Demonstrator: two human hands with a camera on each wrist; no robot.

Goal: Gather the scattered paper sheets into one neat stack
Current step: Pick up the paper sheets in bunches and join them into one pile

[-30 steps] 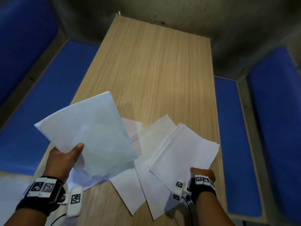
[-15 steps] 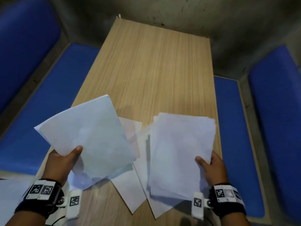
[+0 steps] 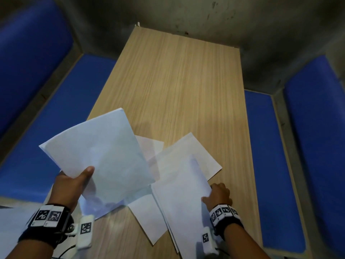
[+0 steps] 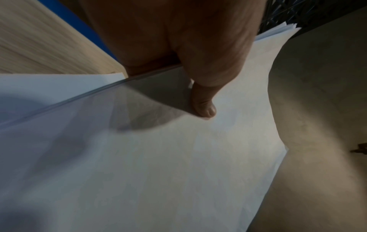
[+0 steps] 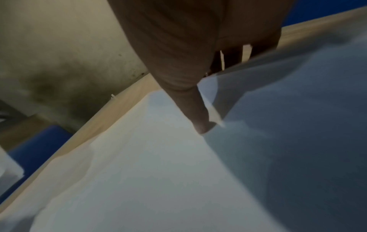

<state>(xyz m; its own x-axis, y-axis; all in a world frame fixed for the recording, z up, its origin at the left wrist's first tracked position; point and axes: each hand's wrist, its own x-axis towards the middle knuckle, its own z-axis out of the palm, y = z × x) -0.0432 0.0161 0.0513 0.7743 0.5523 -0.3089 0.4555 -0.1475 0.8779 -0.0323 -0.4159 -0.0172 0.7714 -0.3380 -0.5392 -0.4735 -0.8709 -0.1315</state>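
Observation:
My left hand [image 3: 74, 181] holds a bundle of white sheets [image 3: 99, 156] raised over the table's near left, thumb on top [image 4: 204, 108] and fingers underneath. My right hand [image 3: 216, 195] pinches the right edge of a second bundle of sheets [image 3: 184, 199], tilted up with its left side lifted, thumb on the top face [image 5: 200, 124]. Loose sheets lie flat beneath: one at the right [image 3: 197, 152], one between the bundles [image 3: 149, 219], one peeking out behind [image 3: 151, 146].
The wooden table [image 3: 177, 86] stretches away bare toward a grey wall. Blue padded benches flank it on the left [image 3: 56, 109] and right [image 3: 261, 146]. More white paper [image 3: 11, 221] shows at the lower left off the table's corner.
My right hand picked its bundle off the table, swung it upright, then drew it toward the left, uncovering a flat sheet at the right. The left bundle stayed almost still.

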